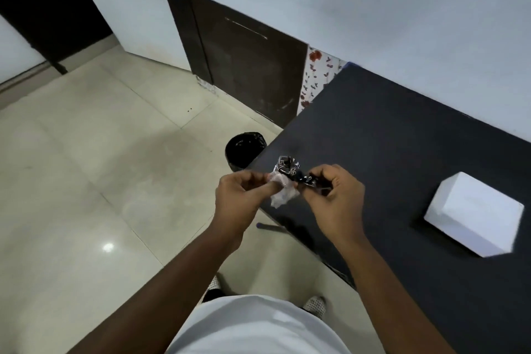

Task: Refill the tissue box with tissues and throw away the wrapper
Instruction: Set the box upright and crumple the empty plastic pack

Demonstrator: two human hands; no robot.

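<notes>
Both hands hold a crumpled plastic wrapper (287, 181), clear with a dark printed part, in the air over the table's left corner. My left hand (244, 195) pinches its clear left end. My right hand (336, 195) grips its dark right end. A white tissue box (474, 215) rests on the black table (388, 138) to the right of my hands; its top opening is not visible. A small bin with a black liner (244, 149) stands on the floor just beyond the table's left corner, behind the wrapper.
A pale tiled floor (115, 167) spreads to the left. A dark wooden panel (247, 72) and white wall stand behind the bin. A dark table leg (270, 226) shows under the near edge. My feet show below, near the table.
</notes>
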